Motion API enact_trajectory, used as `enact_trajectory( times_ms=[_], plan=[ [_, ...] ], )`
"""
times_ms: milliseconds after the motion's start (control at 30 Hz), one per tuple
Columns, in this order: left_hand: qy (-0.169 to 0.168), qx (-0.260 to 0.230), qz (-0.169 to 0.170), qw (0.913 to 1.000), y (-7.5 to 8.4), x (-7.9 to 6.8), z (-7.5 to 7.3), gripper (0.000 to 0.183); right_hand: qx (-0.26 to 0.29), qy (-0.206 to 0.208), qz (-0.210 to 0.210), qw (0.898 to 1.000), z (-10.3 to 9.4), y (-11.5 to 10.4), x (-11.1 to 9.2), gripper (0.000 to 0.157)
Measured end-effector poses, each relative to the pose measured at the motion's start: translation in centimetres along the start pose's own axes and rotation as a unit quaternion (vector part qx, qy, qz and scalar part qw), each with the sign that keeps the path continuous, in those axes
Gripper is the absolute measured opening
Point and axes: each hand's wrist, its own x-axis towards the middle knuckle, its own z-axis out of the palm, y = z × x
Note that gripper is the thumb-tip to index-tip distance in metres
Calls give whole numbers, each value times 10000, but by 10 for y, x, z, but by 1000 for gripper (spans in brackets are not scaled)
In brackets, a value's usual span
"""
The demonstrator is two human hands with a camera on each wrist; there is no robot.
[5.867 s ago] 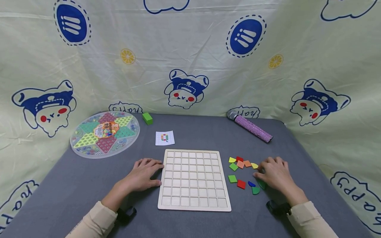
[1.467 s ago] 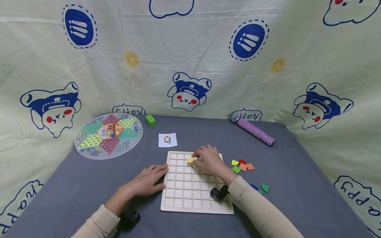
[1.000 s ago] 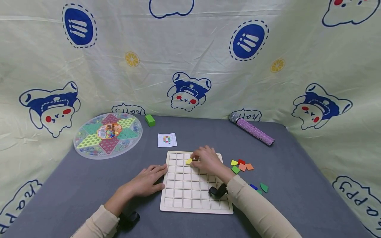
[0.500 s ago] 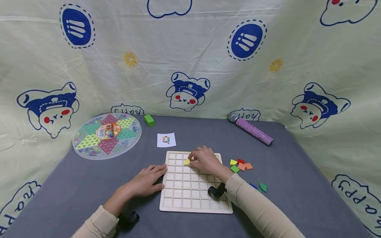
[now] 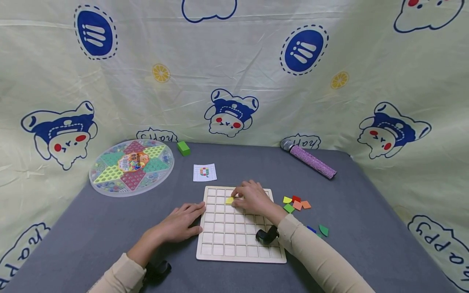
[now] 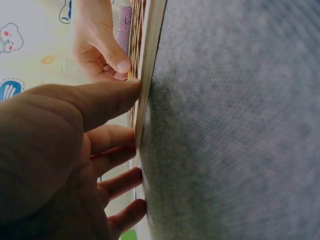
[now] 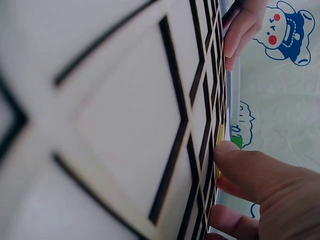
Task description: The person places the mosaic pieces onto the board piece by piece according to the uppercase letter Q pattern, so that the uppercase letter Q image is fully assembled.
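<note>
A pale wooden board (image 5: 224,238) with a raised square grid lies on the grey table. My right hand (image 5: 253,198) reaches over its upper part and pinches a small yellow tile (image 5: 229,200), set at a cell in the second row from the top. In the right wrist view the thumb lies against the yellow tile's edge, low on the grid. My left hand (image 5: 182,223) rests at the board's left edge, fingers extended; the left wrist view shows its thumb and fingertips touching the board's side.
Right of the board lie loose tiles: yellow (image 5: 287,200), red (image 5: 296,198), orange, green (image 5: 289,208) and blue, some behind the right sleeve. Behind are a printed pattern card (image 5: 204,172), green block (image 5: 184,148), round game board (image 5: 132,168) and glittery purple microphone (image 5: 311,160).
The right hand has come from the loose tiles to the board with a yellow tile. Over the last second it shifted the tile slightly left and down. The left hand has stayed at the board's edge.
</note>
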Motion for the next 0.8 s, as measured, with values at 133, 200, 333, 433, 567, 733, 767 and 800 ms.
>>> enact_trajectory(
  times_ms=[133, 200, 333, 433, 567, 733, 767, 800],
  plan=[
    [-8, 8, -28, 10000, -1, 0, 0, 62, 74, -16, 50, 10000, -1, 0, -1, 24],
    [-5, 14, -13, 10000, -1, 0, 0, 62, 79, 1, 35, 10000, -2, 0, -2, 25],
    [15, 12, 20, 10000, -1, 0, 1, 62, 92, 115, 27, 9999, -7, 1, -6, 27],
    [21, 20, 12, 10000, -1, 0, 1, 62, 129, 222, 63, 9997, -11, 3, -12, 28],
    [3, 34, 1, 10000, -1, 1, 1, 62, 156, 307, 176, 9993, -17, 9, -21, 28],
    [-27, 16, 11, 10000, -1, 1, 0, 62, 154, 451, 393, 9981, -25, 22, -34, 29],
    [-28, 17, 10, 10000, -1, 1, 0, 62, 152, 499, 427, 9977, -27, 25, -36, 30],
    [-30, 16, 6, 10000, -1, 1, 0, 62, 132, 543, 467, 9973, -28, 28, -39, 30]
  ],
)
